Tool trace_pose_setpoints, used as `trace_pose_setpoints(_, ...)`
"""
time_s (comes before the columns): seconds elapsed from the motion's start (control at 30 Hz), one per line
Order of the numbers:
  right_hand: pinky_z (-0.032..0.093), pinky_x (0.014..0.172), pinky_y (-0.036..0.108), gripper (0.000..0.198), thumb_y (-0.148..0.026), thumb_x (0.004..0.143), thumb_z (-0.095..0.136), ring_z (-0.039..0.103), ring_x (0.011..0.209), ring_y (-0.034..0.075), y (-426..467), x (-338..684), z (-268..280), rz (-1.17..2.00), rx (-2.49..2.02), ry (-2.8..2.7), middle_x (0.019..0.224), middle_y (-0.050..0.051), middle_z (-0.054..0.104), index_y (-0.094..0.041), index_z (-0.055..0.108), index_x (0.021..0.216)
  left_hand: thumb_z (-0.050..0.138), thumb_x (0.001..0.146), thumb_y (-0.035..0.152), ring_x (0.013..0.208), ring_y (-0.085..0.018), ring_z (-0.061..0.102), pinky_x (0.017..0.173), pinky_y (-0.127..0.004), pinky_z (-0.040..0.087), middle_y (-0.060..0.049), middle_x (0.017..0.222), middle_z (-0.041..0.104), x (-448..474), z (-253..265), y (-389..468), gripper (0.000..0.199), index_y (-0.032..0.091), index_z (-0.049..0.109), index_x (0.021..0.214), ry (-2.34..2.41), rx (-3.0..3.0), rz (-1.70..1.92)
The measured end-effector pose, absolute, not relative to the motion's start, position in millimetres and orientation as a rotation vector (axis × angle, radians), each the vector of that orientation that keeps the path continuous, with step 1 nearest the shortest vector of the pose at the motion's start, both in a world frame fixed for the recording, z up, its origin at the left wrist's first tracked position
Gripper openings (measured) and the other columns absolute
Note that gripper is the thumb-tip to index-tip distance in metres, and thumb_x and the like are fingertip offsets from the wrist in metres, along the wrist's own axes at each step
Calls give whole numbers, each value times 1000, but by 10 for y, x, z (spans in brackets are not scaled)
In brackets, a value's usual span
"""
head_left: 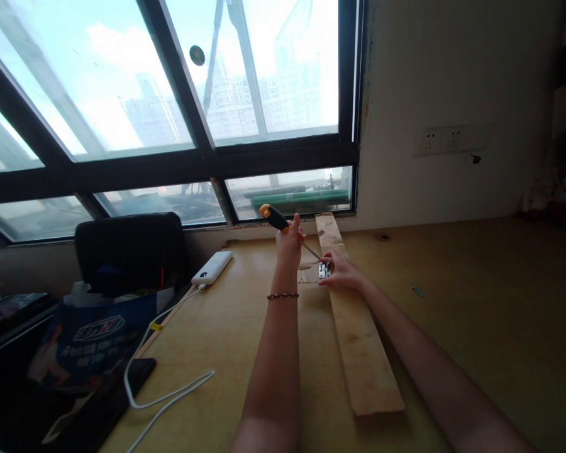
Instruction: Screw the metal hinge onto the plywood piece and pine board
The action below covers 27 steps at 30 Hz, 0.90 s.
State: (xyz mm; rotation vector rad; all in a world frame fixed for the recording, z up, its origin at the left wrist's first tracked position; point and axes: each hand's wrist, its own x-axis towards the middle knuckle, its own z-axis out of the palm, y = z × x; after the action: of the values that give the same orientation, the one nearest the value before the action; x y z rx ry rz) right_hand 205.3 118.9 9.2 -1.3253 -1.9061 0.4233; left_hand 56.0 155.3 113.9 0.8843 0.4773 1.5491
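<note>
My left hand [290, 240] is closed around a screwdriver [276, 218] with a black and orange handle. The shaft slants down to the right, its tip at a small silver metal hinge [324, 270]. Thumb and fingers of my right hand [342, 270] close about the hinge from the right, pressing it to the wood. Under it runs a long wooden board [363, 352], lying lengthwise on the table. A shorter wood piece [307, 273] sticks out to the board's left beside the hinge. Whether a screw sits under the tip is too small to tell.
Two or so loose screws [418, 290] lie on the table [476, 352] to the right. At the left edge rests a white power bank [212, 268] with a white cable [170, 396]. A black chair [129, 251] and blue bag [99, 333] stand beyond that edge; the window is behind.
</note>
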Motion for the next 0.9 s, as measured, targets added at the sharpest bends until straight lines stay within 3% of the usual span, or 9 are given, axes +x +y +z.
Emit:
trace_pose_setpoints(0.2, 43, 84, 34, 70, -45, 46, 81, 56, 98, 23, 1186, 2058, 95, 403, -1326, -1920, 110, 8, 56, -18, 55, 105, 75, 60, 30, 44, -3, 40, 44, -17, 33, 9, 51, 38, 555, 1131, 1569, 34, 19, 44, 69, 524, 923, 1501)
trace_pose_setpoints(0.9, 44, 82, 33, 71, -45, 45, 81, 56, 98, 23, 1176, 2045, 121, 427, -1355, -1904, 110, 8, 57, -17, 53, 105, 75, 59, 39, 43, -2, 39, 44, -15, 36, 8, 51, 40, 635, 1009, 1594, 41, 18, 42, 69, 553, 1018, 1482)
